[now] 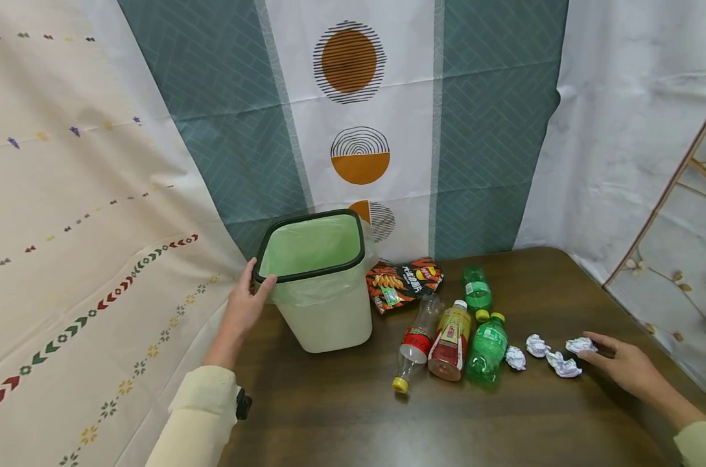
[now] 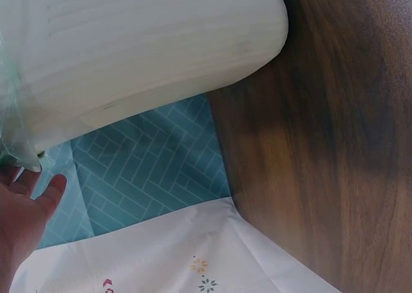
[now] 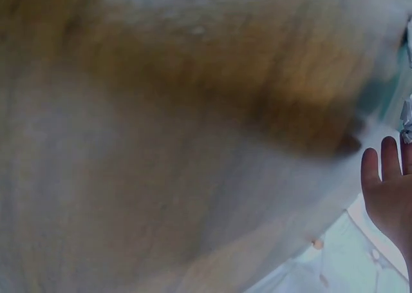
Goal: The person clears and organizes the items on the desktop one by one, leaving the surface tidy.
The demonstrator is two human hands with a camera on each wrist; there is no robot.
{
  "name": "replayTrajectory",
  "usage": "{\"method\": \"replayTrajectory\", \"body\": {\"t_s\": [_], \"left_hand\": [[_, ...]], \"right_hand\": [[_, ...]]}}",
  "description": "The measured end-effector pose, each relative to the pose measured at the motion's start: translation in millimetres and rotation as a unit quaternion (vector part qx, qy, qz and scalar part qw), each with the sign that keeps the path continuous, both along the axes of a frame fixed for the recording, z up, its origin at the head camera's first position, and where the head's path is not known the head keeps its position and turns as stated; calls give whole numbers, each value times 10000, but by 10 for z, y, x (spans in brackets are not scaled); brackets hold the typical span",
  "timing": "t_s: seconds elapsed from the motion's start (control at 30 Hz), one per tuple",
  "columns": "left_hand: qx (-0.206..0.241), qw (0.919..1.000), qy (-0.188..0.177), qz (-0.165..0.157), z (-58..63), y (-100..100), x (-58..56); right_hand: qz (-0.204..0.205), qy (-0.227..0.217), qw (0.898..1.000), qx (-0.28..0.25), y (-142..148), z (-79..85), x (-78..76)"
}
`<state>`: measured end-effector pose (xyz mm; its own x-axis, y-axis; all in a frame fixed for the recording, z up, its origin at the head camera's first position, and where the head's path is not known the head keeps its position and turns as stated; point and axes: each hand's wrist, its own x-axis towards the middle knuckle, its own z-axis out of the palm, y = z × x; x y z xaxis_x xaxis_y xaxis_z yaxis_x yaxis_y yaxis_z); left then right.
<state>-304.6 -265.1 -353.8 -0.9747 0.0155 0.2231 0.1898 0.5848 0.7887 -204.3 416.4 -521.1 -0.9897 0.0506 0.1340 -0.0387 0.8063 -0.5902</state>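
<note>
Hands apart: right hand (image 1: 621, 364) pinches crumpled paper ball (image 1: 578, 345); left hand (image 1: 246, 308) touches trash bin (image 1: 332, 321) rim, can't tell if clamped. Best keep pinch clear of neighbouring balls (image 1: 564, 365).

Hand room ran along the near table (image 1: 341, 428); bottles (image 1: 448, 344) blocked the low line between paper balls (image 1: 564, 365) and bin (image 1: 329, 321).
</note>
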Motion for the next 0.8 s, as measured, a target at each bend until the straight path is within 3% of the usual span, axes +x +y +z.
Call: {"method": "replayTrajectory", "body": {"t_s": [0.33, 0.53, 0.8], "left_hand": [[-48, 10000, -17, 48, 6, 13, -14], [-121, 9999, 27, 91, -7, 6, -28], [82, 9999, 63, 87, -14, 10, -4]], "right_hand": [[-184, 434, 9988, -156, -120, 208, -67], [-215, 595, 9973, -383, -289, 441, -165], [-198, 485, 9943, -931, -630, 802, -366]]}}
